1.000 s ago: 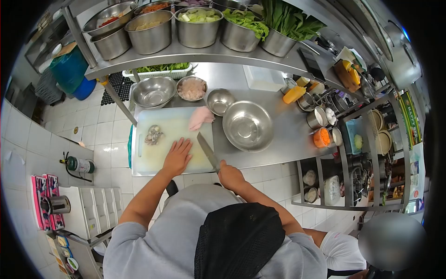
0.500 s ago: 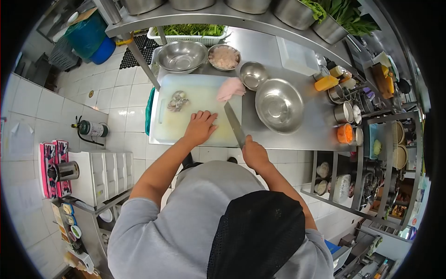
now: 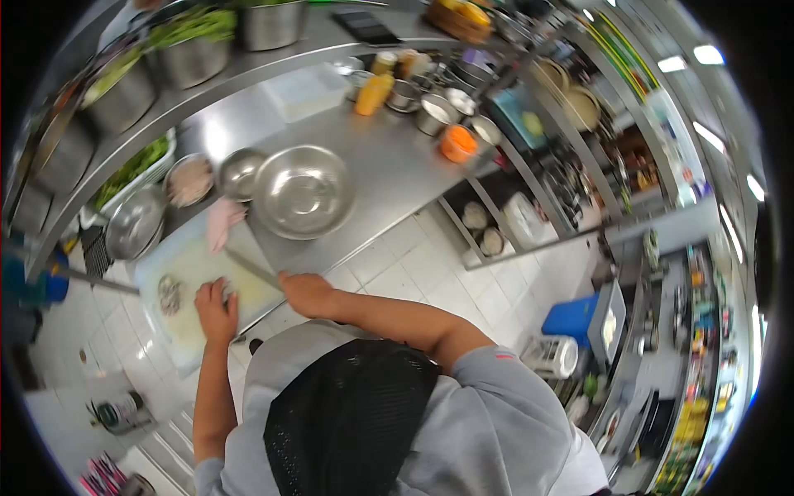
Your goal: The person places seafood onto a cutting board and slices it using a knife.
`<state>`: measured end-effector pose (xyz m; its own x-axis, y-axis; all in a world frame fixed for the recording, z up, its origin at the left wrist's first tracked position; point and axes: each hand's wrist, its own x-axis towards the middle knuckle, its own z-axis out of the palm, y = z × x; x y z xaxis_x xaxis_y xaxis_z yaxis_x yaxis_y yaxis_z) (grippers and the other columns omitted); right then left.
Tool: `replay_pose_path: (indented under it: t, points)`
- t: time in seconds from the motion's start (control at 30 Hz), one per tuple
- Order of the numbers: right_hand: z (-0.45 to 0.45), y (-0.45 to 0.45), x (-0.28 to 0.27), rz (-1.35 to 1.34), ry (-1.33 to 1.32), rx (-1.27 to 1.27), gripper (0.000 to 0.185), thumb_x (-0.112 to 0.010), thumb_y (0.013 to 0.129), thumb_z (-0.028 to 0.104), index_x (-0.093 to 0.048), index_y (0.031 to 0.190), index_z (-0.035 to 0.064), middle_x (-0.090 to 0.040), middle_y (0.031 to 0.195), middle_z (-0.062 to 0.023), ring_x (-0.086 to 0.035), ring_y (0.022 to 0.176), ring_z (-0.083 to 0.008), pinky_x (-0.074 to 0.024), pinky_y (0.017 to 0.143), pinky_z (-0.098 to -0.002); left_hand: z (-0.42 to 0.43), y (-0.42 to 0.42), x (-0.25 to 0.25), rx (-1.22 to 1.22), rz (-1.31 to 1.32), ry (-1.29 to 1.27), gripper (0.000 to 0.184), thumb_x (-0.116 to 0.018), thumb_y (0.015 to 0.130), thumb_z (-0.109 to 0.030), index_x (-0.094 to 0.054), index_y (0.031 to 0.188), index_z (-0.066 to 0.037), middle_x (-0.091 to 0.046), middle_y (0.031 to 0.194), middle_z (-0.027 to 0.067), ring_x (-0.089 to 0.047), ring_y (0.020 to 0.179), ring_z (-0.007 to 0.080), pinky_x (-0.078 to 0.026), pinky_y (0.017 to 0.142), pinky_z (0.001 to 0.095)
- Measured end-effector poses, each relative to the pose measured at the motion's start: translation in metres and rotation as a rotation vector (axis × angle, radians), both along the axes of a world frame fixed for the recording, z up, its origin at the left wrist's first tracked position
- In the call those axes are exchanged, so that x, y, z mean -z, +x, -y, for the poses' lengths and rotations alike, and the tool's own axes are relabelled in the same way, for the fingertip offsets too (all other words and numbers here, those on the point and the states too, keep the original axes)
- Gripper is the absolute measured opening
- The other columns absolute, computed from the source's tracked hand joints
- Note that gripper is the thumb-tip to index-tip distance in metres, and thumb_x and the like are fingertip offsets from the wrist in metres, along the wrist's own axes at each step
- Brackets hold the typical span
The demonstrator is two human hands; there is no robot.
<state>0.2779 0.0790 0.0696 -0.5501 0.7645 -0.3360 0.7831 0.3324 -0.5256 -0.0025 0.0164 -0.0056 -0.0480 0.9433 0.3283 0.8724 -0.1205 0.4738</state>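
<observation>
My right hand (image 3: pixel 306 294) is closed round the handle of a large knife (image 3: pixel 252 268), whose blade lies over the right side of the white cutting board (image 3: pixel 188 331). On the board, my left hand (image 3: pixel 217 312) rests with its fingers somewhat bent; a small greyish thing shows beside its fingertips, too blurred to name. To the left of that hand is a small pile of grey pieces (image 3: pixel 169 294). A pink cloth (image 3: pixel 223 221) sits at the board's far edge, near a small steel bowl (image 3: pixel 241 174) and a large steel bowl (image 3: pixel 303 192).
Behind the board stand a steel colander bowl (image 3: pixel 137 223), a bowl of pale pink pieces (image 3: pixel 189 180) and a basket of greens (image 3: pixel 132 172). An orange container (image 3: pixel 458 144) and a yellow bottle (image 3: pixel 374 94) are farther right. A shelf (image 3: pixel 240 76) with pots runs above.
The view has swung to the right, so the board now appears at the left and tilted. My left fingers are more bent than before. The knife stays in my right hand.
</observation>
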Motion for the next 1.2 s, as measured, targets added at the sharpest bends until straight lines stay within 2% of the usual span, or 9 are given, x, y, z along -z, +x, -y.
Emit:
replay_pose_path:
  t: [0.17, 0.27, 0.47, 0.57, 0.67, 0.77, 0.93, 1.03, 1.2]
  points:
    - [0.004, -0.001, 0.0, 0.003, 0.04, -0.057, 0.033, -0.05, 0.104, 0.008, -0.061, 0.132, -0.0055, -0.079, 0.11, -0.0293, -0.078, 0.105, -0.0471, -0.0605, 0.091, -0.0595, -0.008, 0.002, 0.007, -0.019, -0.041, 0.0, 0.047, -0.077, 0.097, -0.023, -0.068, 0.138, -0.004, -0.064, 0.125, 0.0198, -0.059, 0.119, 0.0417, -0.044, 0.106, 0.0536]
    - [0.004, -0.002, 0.029, -0.068, 0.093, -0.052, 0.03, -0.05, 0.104, 0.009, -0.062, 0.128, -0.0046, -0.079, 0.111, -0.0287, -0.078, 0.105, -0.047, -0.0612, 0.091, -0.0592, 0.001, -0.006, 0.014, 0.025, -0.046, 0.056, 0.042, -0.077, 0.096, -0.022, -0.07, 0.134, -0.003, -0.065, 0.123, 0.0206, -0.06, 0.117, 0.0434, -0.044, 0.105, 0.0547]
    - [-0.001, 0.002, 0.019, 0.017, 0.111, -0.087, 0.023, -0.052, 0.102, 0.009, -0.064, 0.119, -0.0015, -0.079, 0.105, -0.0263, -0.079, 0.099, -0.0463, -0.0621, 0.086, -0.0603, -0.006, -0.005, 0.015, -0.024, -0.017, 0.043, 0.035, -0.081, 0.093, -0.022, -0.071, 0.122, -0.006, -0.067, 0.114, 0.0181, -0.063, 0.113, 0.042, -0.047, 0.099, 0.0556]
    - [0.0, -0.002, 0.004, 0.105, 0.08, -0.098, 0.026, -0.054, 0.102, 0.009, -0.061, 0.123, -0.0041, -0.079, 0.101, -0.0287, -0.079, 0.097, -0.0473, -0.0616, 0.086, -0.0602, 0.002, 0.003, -0.005, -0.075, -0.007, 0.043, 0.052, -0.08, 0.094, -0.026, -0.068, 0.141, -0.006, -0.064, 0.131, 0.0194, -0.058, 0.125, 0.0414, -0.047, 0.106, 0.0552]
    - [-0.002, -0.012, -0.016, 0.149, 0.015, -0.115, 0.027, -0.054, 0.102, 0.008, -0.058, 0.124, -0.0056, -0.078, 0.102, -0.0304, -0.078, 0.096, -0.0488, -0.0605, 0.087, -0.0605, 0.014, 0.009, -0.007, -0.119, -0.106, 0.046, 0.061, -0.078, 0.097, -0.029, -0.062, 0.151, -0.004, -0.06, 0.145, 0.0209, -0.053, 0.137, 0.0423, -0.045, 0.116, 0.0553]
    - [-0.001, -0.011, -0.01, 0.156, 0.008, -0.107, 0.032, -0.057, 0.101, 0.01, -0.055, 0.128, -0.0082, -0.077, 0.099, -0.0314, -0.077, 0.093, -0.05, -0.0596, 0.086, -0.0612, 0.023, 0.009, 0.004, -0.126, -0.045, -0.006, 0.064, -0.075, 0.1, -0.03, -0.059, 0.154, 0.0, -0.058, 0.153, 0.0223, -0.05, 0.144, 0.0434, -0.042, 0.123, 0.0544]
    - [-0.003, -0.013, -0.017, 0.133, 0.044, -0.164, 0.042, -0.061, 0.099, 0.012, -0.052, 0.134, -0.0107, -0.076, 0.098, -0.0323, -0.076, 0.091, -0.0509, -0.0592, 0.084, -0.0616, 0.025, 0.008, 0.008, -0.173, 0.031, -0.025, 0.067, -0.073, 0.1, -0.03, -0.054, 0.157, 0.0, -0.056, 0.155, 0.0223, -0.049, 0.147, 0.0431, -0.042, 0.125, 0.0517]
    - [-0.004, -0.018, -0.02, 0.163, 0.008, -0.146, 0.041, -0.059, 0.099, 0.01, -0.051, 0.135, -0.0084, -0.077, 0.101, -0.0317, -0.076, 0.096, -0.051, -0.058, 0.091, -0.062, 0.026, 0.008, 0.006, -0.202, 0.055, -0.046, 0.069, -0.074, 0.099, -0.03, -0.052, 0.157, 0.0, -0.056, 0.155, 0.0223, -0.048, 0.148, 0.0429, -0.041, 0.127, 0.0504]
    - [-0.008, -0.013, -0.006, 0.122, 0.032, -0.214, 0.049, -0.063, 0.099, 0.011, -0.048, 0.139, -0.0132, -0.076, 0.097, -0.0326, -0.075, 0.091, -0.0512, -0.0587, 0.084, -0.0621, 0.027, 0.009, 0.002, -0.237, 0.067, -0.036, 0.071, -0.075, 0.096, -0.03, -0.053, 0.156, 0.0, -0.056, 0.154, 0.0226, -0.048, 0.148, 0.0428, -0.042, 0.126, 0.0499]
